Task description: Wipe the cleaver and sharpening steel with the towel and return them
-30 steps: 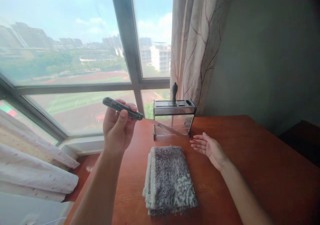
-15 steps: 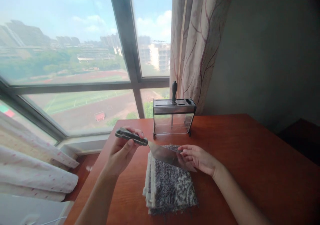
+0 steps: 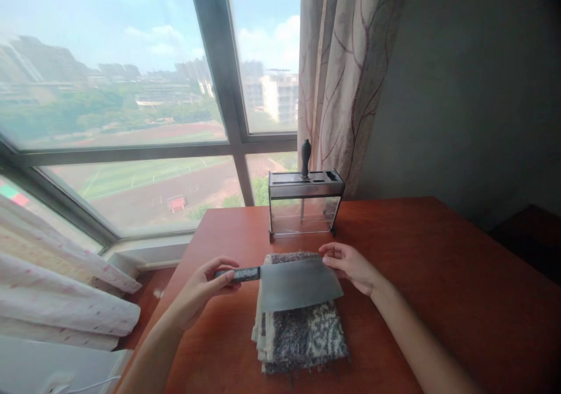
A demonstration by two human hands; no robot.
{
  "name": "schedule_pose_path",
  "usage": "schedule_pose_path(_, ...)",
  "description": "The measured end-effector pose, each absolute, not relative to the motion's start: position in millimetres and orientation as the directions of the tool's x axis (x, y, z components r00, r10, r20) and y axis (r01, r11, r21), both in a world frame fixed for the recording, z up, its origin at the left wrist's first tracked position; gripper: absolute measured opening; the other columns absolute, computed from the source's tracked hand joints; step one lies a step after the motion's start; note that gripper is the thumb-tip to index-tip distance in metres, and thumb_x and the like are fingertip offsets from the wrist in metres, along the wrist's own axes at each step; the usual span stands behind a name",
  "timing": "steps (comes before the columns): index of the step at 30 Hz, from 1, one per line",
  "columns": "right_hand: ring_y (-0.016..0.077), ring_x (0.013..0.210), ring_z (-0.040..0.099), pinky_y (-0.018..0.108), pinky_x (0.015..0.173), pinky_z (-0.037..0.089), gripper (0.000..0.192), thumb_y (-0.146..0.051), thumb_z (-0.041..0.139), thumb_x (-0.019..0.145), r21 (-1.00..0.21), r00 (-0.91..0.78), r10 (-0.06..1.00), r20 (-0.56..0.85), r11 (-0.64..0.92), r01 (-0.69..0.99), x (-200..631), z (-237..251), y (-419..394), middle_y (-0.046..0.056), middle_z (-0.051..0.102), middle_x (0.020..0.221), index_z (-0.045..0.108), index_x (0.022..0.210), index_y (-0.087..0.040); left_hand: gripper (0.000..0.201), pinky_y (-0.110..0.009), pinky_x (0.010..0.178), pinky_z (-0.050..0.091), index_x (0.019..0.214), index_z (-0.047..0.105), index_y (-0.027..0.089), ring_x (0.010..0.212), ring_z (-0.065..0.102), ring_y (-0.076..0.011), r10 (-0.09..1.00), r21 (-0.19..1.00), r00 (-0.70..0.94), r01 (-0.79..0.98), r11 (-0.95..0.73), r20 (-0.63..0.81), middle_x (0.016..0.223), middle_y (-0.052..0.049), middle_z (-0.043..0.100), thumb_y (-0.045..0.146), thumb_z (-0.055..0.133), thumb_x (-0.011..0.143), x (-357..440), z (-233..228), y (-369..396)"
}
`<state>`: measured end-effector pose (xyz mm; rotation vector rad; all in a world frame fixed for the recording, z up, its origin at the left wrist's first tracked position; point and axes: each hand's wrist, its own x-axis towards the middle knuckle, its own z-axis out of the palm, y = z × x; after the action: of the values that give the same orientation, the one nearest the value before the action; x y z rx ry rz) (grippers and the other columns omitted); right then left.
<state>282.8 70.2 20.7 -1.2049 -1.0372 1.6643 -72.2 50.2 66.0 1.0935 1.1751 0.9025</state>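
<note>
Cleaver [image 3: 298, 286] lies flat on the folded cloth [image 3: 302, 329], blade wide side up, handle sticking out to the left past the cloth's edge. Left hand [image 3: 205, 291] has its grip closed around that handle. Right hand [image 3: 350, 265] is loose, not grasping, with fingertips touching the blade's far right corner. Cloth sits on the red-brown bench [image 3: 438, 277]. Behind it, near the window, stands a clear knife holder [image 3: 304, 204] with one dark handle poking up.

cleaver [image 3: 300, 284] on cloth [image 3: 302, 332], rack [image 3: 304, 204] behind
</note>
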Motion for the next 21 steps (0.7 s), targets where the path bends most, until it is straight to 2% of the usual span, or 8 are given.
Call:
schedule_pose_path(4,0.0115,0.068,0.055,0.022,0.058,0.041,0.045,-0.033,0.08,0.066,-0.957,-0.211,0.942,-0.26,-0.281,-0.075,279,28,76,-0.004,0.059,0.077,0.062,0.105,-0.021,0.044,-0.021,0.053,0.044,0.113,0.06,0.017,0.063,0.058,-0.0141,0.849,0.923,0.395,0.301,0.242,-0.351,0.081,-0.002,0.066,0.042,0.071,0.078,-67,68,52)
schedule_pose_path(8,0.0114,0.071,0.055,0.023,0.064,0.04,0.044,-0.028,0.077,0.067,-0.982,-0.207,0.962,-0.178,-0.187,-0.026,274,38,86,-0.004,0.061,0.078,0.06,0.108,-0.02,0.042,-0.02,0.043,0.032,0.104,0.062,0.014,0.05,0.047,-0.0105,0.74,0.869,0.521,0.463,0.174,-0.426,0.07,0.0,0.061,0.049,0.063,0.081,-54,65,55)
schedule_pose_path(11,0.0124,0.072,0.057,0.025,0.066,0.04,0.042,-0.027,0.075,0.068,-0.989,-0.203,0.968,-0.148,-0.151,0.001,274,41,93,-0.003,0.062,0.078,0.061,0.107,-0.019,0.041,-0.021,0.043,0.031,0.095,0.064,0.013,0.049,0.046,-0.0107,0.766,0.868,0.5,0.475,0.147,-0.404,0.063,0.003,0.053,0.051,0.062,0.08,-50,62,54)
schedule_pose_path(16,0.015,0.077,0.061,0.026,0.067,0.045,0.038,-0.032,0.074,0.07,-0.989,-0.201,0.969,-0.145,-0.143,0.021,275,45,97,-0.001,0.066,0.08,0.061,0.104,-0.02,0.039,-0.021,0.044,0.03,0.089,0.062,0.013,0.049,0.042,-0.0097,0.784,0.883,0.507,0.457,0.109,-0.359,0.064,0.004,0.048,0.051,0.06,0.082,-54,58,51)
schedule_pose_path(21,0.0164,0.079,0.065,0.028,0.069,0.052,0.03,-0.041,0.064,0.08,-0.985,-0.163,0.971,-0.175,-0.173,0.022,277,42,91,0.004,0.068,0.089,0.06,0.102,-0.02,0.039,-0.021,0.046,0.032,0.092,0.062,0.013,0.053,0.041,-0.0098,0.798,0.897,0.507,0.432,0.091,-0.326,0.067,0.005,0.045,0.051,0.059,0.084,-61,60,45)
